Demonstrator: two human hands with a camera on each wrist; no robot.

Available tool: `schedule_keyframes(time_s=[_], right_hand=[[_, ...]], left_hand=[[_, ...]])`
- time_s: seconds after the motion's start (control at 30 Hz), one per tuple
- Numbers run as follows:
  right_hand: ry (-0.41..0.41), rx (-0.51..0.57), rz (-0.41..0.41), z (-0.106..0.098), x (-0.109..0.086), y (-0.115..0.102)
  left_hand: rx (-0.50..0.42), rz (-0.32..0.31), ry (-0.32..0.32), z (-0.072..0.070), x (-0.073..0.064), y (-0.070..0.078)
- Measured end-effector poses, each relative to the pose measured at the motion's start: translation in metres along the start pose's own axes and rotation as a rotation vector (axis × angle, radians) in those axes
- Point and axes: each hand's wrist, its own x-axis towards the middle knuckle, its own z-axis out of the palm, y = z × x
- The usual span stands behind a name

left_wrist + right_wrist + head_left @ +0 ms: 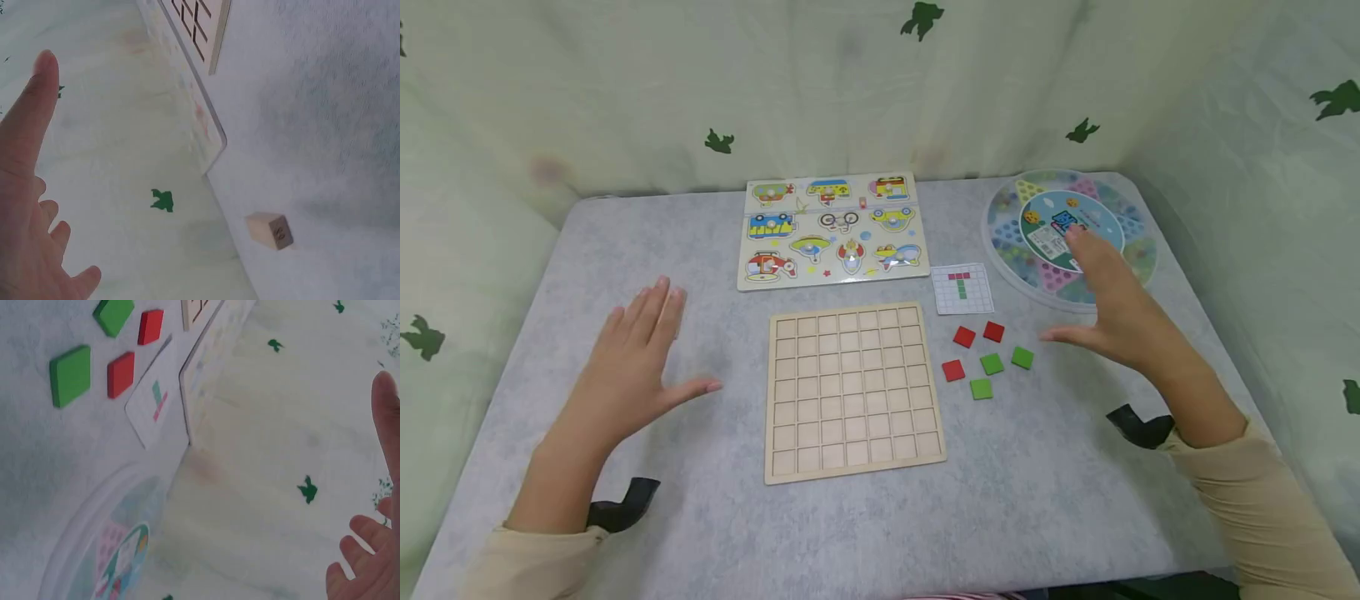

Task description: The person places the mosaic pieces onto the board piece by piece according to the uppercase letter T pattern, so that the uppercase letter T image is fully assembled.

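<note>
My left hand point(632, 358), fingers straight and thumb spread, is held over the table left of the wooden grid board point(853, 392). A small wooden block point(270, 230) with a dark mark on its end shows in the left wrist view; my hand mostly hides it from the head view. On the other side, my right hand point(1120, 308) is spread too, holding nothing, and overlaps the round game box point(1060, 287) in the head view. Between that hand and the board lie three red tiles point(953, 370) and three green tiles point(981, 388). A pattern card point(977, 302) with a red and green T lies behind them.
Behind the grid board lies a peg puzzle point(833, 237) with colourful vehicle pieces. Pale curtains point(820, 92) with green leaf-like shapes enclose the back and sides of the grey table point(1037, 508).
</note>
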Motion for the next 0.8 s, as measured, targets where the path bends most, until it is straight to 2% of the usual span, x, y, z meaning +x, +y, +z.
schedule_keyframes(time_s=[0.1, 0.2, 0.43, 0.63, 0.8], right_hand=[[0.008, 0.072, -0.019, 0.015, 0.003, -0.009], [0.013, 0.117, -0.045, 0.032, 0.006, -0.016], [0.044, 0.238, -0.111, 0.072, 0.011, -0.020], [0.060, 0.346, -0.078, 0.101, 0.012, -0.017], [0.028, 0.388, -0.048, 0.119, 0.013, -0.014]], left_hand=[[-0.082, 0.038, 0.032, 0.014, -0.002, 0.009], [-0.157, 0.046, 0.018, 0.030, -0.003, 0.019], [-0.316, 0.023, -0.101, 0.063, -0.006, 0.036], [-0.460, -0.043, -0.216, 0.081, -0.009, 0.039], [-0.528, -0.092, -0.266, 0.090, -0.011, 0.039]])
